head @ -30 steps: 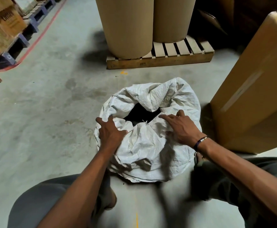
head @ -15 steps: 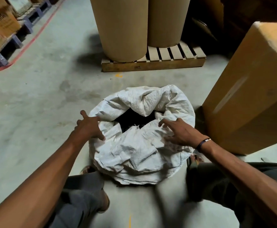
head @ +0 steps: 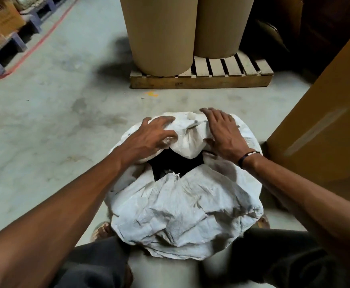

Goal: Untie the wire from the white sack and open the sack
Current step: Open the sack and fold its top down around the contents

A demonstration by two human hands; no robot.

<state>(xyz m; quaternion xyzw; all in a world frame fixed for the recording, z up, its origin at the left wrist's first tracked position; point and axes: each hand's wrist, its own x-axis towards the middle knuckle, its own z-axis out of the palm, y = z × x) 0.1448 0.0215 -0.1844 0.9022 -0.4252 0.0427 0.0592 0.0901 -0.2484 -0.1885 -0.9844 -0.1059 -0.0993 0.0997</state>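
Currently logged, 1 white sack (head: 182, 208) on the floor between my knees, mouth partly open. Left hand (head: 149, 138) and right hand (head: 222, 132) rest on the far flap, fingers spread, gripping nothing; dark opening lies just nearer me.

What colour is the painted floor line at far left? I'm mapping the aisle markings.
Red: the floor line runs diagonally past the stacked boxes, seen in the head view.

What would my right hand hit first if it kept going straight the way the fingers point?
Past the sack's far edge, your right hand points toward the wooden pallet holding the cardboard rolls. Only bare floor seems to lie between, though depth is unclear.
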